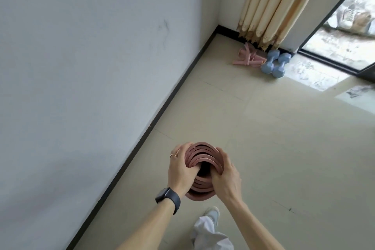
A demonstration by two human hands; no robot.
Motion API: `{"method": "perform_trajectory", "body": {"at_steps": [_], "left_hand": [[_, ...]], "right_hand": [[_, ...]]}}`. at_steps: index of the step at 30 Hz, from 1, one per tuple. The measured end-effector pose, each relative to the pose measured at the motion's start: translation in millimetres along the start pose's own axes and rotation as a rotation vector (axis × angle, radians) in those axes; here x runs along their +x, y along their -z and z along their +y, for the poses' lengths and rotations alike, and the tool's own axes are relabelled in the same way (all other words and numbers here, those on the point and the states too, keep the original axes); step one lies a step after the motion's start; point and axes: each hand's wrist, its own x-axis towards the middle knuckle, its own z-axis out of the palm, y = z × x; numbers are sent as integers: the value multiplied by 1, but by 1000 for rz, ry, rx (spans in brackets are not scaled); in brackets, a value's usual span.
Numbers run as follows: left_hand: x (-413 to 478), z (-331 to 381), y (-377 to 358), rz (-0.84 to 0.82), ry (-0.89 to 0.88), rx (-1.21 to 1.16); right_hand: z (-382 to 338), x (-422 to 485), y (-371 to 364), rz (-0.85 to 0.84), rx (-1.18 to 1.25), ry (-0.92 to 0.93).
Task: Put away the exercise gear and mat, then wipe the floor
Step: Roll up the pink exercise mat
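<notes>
A rolled pink exercise mat [203, 154] stands on end in front of me, its spiral top facing the camera. My left hand [180, 168] clasps its left side, with the thumb tucked into the roll's centre. My right hand [224, 174] grips its right side. Far across the floor, two light blue dumbbells [274, 63] lie side by side near the corner. A pink resistance band set [248, 58] lies just left of them, under the curtain.
A white wall [81, 67] with a dark baseboard runs along the left. Beige curtains [274, 2] hang in the far corner. A glass sliding door [345, 32] is at the upper right. My foot in a white shoe [213, 214] is below the mat.
</notes>
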Motion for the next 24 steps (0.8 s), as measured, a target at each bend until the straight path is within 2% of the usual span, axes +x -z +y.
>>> {"method": "perform_trajectory", "body": {"at_steps": [3, 5, 13, 24], "left_hand": [[-16, 54, -10, 70, 164, -127], [-12, 80, -19, 41, 203, -111], [92, 174, -35, -74, -51, 69], [294, 323, -57, -219, -161, 112]], "right_hand": [[-11, 2, 47, 70, 45, 9], [-21, 11, 70, 94, 55, 16], [-71, 117, 139, 88, 34, 62], [-179, 306, 221, 109, -13, 8]]}}
